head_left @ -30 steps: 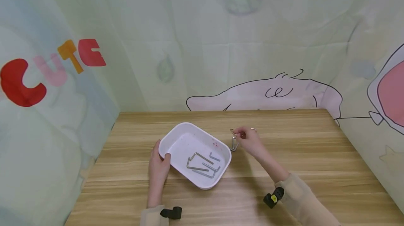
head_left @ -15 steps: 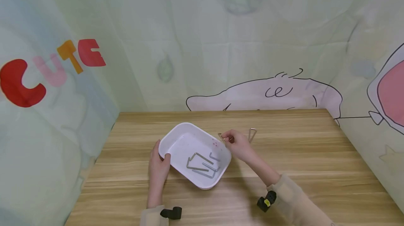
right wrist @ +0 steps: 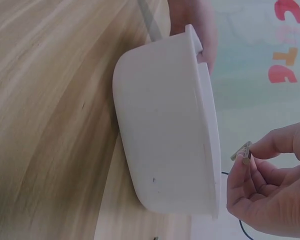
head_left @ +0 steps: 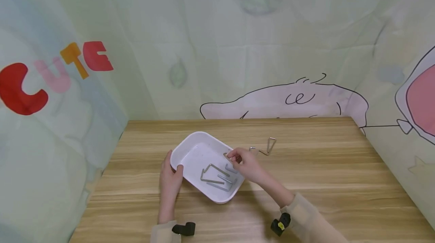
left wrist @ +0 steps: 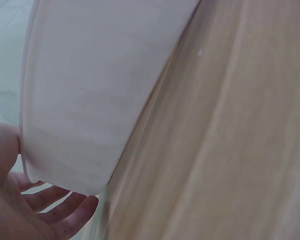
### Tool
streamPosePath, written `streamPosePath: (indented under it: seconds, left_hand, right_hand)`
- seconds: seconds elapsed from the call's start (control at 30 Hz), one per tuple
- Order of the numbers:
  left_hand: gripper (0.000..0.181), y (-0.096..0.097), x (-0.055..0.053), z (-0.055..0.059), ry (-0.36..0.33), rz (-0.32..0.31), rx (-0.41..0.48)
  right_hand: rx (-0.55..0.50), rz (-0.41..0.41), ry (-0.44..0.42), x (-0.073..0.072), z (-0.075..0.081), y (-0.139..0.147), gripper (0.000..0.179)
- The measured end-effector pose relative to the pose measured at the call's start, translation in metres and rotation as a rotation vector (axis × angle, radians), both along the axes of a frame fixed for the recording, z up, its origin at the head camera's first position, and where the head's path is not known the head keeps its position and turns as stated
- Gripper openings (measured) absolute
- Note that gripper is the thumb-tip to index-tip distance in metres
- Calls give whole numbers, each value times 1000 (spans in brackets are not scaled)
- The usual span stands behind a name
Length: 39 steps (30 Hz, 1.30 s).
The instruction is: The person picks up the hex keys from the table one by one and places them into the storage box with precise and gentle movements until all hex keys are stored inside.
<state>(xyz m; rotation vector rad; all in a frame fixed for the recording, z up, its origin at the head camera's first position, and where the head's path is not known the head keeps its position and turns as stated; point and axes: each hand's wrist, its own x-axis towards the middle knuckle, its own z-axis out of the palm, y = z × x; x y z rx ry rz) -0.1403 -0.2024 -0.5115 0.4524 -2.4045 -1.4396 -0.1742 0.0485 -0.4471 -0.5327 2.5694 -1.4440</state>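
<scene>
A white plastic basin (head_left: 190, 149) sits at an angle on the table. My left hand (head_left: 171, 177) grips its left end, thumb over the rim and fingers against the outside, as the left wrist view shows. Over the basin's right side, my right hand (head_left: 247, 164) pinches a brass-coloured hex key (right wrist: 245, 154) between thumb and fingers; it is apart from the wall in the right wrist view. Several L-shaped hex keys, brass-coloured (head_left: 213, 181) and silver (head_left: 217, 186), lie in the basin's near right part. The right hand partly hides that end.
On the table (head_left: 323, 175), just beyond the right hand, lie a few more hex keys (head_left: 270, 146), brass and silver, near one another. A printed curtain (head_left: 153, 65) hangs behind and beside the table.
My right hand has moved left and nearer, carrying the hex key from the loose ones on the table to above the basin. The left hand and basin have stayed put.
</scene>
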Motion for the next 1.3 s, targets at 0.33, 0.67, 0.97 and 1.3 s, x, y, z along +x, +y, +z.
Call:
streamPosePath:
  seconds: [0.33,0.67,0.97,1.3]
  left_hand:
    - [64,-2,0,0,-22,-3,3]
    - [63,-2,-1,-1,-5,7,3]
    - [63,-3,0,1,-11,-2,12]
    - [62,-1,0,1,2,9,6]
  right_hand:
    - [47,98,18,4,-6,-14,14]
    - [125,148,89,-1,-24,-23,15]
    - [188,157,27,-1,-28,-32,19]
    - [279,122,-28,5,-25,-39,20]
